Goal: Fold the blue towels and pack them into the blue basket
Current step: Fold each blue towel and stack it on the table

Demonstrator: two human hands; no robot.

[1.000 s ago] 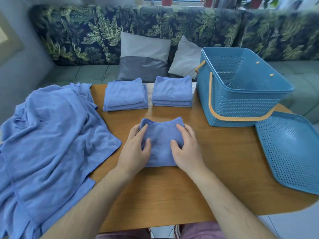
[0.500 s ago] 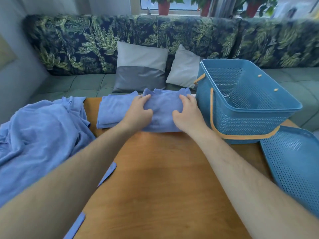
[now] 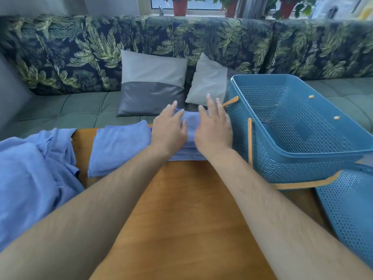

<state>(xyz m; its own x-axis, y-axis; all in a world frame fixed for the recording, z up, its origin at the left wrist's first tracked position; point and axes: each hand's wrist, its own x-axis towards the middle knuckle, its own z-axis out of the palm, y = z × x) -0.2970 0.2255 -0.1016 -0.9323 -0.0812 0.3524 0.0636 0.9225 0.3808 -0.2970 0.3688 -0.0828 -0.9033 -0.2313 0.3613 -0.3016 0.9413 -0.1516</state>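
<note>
pressing folded towel stack [image 3: 189,138], both hands flat (left hand [image 3: 169,130], right hand [image 3: 214,128])

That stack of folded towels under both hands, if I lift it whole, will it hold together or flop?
Probably floppy: the stack is soft cloth in visible loose layers, so unsupported edges should sag. Likely light, and layers may slide apart unless the left hand and right hand squeeze it from both sides. Flat-lying, it shouldn't roll.

Setting: home living room. Leaf-print sofa [image 3: 80,47] spans 10 to 2 o'clock behind a wooden table [image 3: 191,219], two grey cushions [image 3: 151,81] at 12 on its green seat. Potted plants [image 3: 180,7] line the windowsill [image 3: 201,12] above, 12 to 1 o'clock
</note>
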